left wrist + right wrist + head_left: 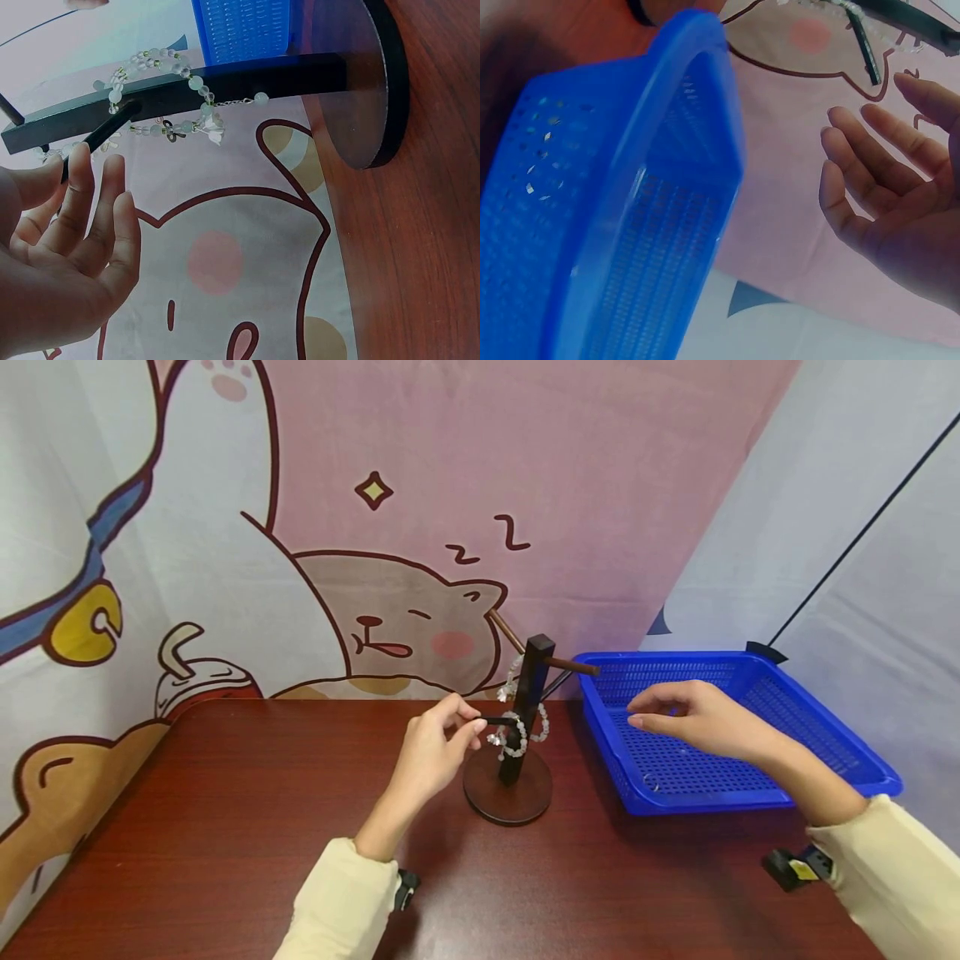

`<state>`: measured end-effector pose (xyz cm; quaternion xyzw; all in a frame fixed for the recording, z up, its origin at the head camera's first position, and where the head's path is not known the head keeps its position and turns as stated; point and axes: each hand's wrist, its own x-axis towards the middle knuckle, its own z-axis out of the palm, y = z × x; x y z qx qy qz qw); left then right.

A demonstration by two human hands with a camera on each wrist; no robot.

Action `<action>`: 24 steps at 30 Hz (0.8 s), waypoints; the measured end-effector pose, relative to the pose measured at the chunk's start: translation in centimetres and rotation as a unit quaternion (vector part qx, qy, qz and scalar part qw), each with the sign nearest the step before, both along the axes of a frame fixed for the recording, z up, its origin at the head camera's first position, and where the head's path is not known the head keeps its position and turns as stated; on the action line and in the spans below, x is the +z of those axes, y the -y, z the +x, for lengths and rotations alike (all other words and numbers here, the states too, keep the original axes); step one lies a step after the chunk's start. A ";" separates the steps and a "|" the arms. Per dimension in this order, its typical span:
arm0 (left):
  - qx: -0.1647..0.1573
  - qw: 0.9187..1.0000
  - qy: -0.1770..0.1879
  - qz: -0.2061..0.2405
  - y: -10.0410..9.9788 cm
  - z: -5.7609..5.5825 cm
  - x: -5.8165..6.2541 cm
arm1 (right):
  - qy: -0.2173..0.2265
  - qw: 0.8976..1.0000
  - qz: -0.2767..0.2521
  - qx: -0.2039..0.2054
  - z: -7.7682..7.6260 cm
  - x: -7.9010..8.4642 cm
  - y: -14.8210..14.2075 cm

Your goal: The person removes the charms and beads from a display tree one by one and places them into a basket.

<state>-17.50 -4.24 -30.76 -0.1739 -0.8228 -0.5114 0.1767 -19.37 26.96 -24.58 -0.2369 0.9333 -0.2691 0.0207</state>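
A dark wooden bracelet stand (534,681) with a round base and several pegs stands upright on the table. My left hand (438,739) pinches the end of its lower left peg (105,127) between thumb and fingertips. A pale beaded bracelet (514,747) with a white flower charm hangs around that peg, close to the post. Further beaded bracelets hang behind, one to the right (542,723) and one higher up (513,675). My right hand (693,718) hovers over the blue basket (637,806), fingers loosely bent and nothing in them.
The basket, with perforated walls, sits right of the stand on the reddish-brown table (285,827). A small shiny bit (651,782) shows inside its near left corner. A cartoon-printed cloth (585,485) hangs behind the table's far edge.
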 end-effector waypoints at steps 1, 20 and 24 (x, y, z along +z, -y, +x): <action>0.000 1.000 0.000 0.000 0.0 0.0 0.0 | -0.002 1.000 0.001 0.003 -0.1 0.1 0.3; 0.004 1.000 -0.002 -0.011 0.0 0.0 0.0 | 0.014 0.998 -0.014 0.052 -1.4 -0.7 5.6; 0.004 1.000 -0.004 -0.015 0.0 0.0 0.0 | 0.007 0.998 -0.014 0.060 -1.7 -1.2 6.3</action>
